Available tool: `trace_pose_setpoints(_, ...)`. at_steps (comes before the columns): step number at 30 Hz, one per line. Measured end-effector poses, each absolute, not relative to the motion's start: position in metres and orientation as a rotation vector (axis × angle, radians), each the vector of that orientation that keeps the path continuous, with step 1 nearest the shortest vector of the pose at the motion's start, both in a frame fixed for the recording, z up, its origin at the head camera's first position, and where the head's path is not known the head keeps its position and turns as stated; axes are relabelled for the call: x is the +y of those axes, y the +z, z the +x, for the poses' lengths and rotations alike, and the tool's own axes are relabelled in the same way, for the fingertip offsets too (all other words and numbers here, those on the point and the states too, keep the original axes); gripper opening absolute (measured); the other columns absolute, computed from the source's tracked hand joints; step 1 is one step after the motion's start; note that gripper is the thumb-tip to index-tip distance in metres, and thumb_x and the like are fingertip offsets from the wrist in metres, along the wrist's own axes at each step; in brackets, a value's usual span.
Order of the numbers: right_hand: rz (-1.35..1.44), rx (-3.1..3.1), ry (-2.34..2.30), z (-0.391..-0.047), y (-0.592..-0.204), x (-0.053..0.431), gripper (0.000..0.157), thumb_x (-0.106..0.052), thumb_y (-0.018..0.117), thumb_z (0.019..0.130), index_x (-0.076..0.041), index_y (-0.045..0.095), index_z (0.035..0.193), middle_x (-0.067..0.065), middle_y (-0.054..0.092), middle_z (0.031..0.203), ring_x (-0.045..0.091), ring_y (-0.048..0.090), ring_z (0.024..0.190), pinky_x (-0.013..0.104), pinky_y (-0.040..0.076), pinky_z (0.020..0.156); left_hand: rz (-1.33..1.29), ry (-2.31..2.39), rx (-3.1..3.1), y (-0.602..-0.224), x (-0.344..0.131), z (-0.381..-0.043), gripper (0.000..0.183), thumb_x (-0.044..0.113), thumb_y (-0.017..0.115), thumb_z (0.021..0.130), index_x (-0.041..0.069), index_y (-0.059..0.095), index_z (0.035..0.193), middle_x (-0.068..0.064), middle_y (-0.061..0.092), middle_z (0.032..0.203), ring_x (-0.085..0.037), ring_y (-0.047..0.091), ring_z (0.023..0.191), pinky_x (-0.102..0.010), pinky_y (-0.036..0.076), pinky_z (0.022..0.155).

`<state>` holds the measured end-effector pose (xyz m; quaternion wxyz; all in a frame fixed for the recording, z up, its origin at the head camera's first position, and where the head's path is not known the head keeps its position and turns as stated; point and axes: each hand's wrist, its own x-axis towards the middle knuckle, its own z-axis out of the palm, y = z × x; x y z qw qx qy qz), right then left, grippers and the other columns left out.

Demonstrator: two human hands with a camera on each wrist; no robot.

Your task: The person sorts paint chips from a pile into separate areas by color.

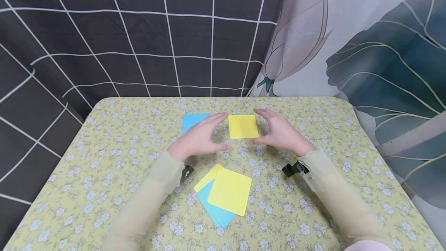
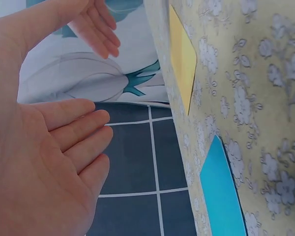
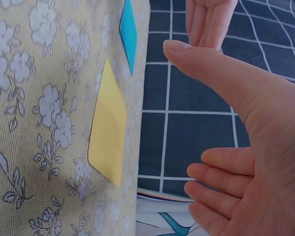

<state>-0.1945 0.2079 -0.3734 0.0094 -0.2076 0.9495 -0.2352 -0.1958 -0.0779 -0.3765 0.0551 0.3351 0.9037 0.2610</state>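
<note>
Spreading fingers, left hand, partly hiding a blue card, and right hand flank a yellow card.

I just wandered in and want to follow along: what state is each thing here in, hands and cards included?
Left hand: open, holding nothing
Right hand: open, holding nothing
Far yellow card: lying flat, uncovered
Far blue card: lying flat, partly hidden by the left hand in the head view
Near cards: overlapping, a yellow one on top
Tablecloth: spread out
</note>
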Motion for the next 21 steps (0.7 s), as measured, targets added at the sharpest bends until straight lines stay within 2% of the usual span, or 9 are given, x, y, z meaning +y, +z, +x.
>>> trace_pose_setpoints(10, -0.726, 2.982, -0.751, -0.178, -0.368, 0.206, 0.107, -0.05, 0.091, 0.072, -0.004, 0.041, 0.155, 0.016, 0.04, 0.157, 0.038, 0.036, 0.144, 0.06, 0.033, 0.114, 1.051, 0.752, 2.758, -0.387, -0.089, -0.18, 0.098, 0.053, 0.077, 0.086, 0.009, 0.03, 0.161, -0.003, 0.027, 0.165, -0.024, 0.021, 0.152, -0.044, 0.02, 0.121)
trace_pose_setpoints(17, -0.768, 2.99, -0.751, -0.162, -0.364, 0.202, 0.107, -0.051, 0.09, 0.073, -0.005, 0.04, 0.156, 0.018, 0.041, 0.156, 0.04, 0.036, 0.143, 0.062, 0.03, 0.115, 1.062, 0.741, 2.75, -0.387, -0.093, -0.167, 0.098, 0.05, 0.078, 0.085, 0.009, 0.031, 0.161, -0.005, 0.029, 0.165, -0.031, 0.024, 0.15, -0.047, 0.022, 0.121)
trace_pose_setpoints(21, -0.797, 2.996, -0.732, -0.153, -0.364, 0.2, 0.105, -0.052, 0.089, 0.074, -0.004, 0.042, 0.154, 0.019, 0.044, 0.153, 0.04, 0.04, 0.14, 0.061, 0.033, 0.113, 1.077, 0.714, 2.731, -0.387, -0.094, -0.159, 0.099, 0.05, 0.08, 0.084, 0.009, 0.032, 0.16, -0.006, 0.031, 0.164, -0.032, 0.026, 0.15, -0.047, 0.022, 0.121)
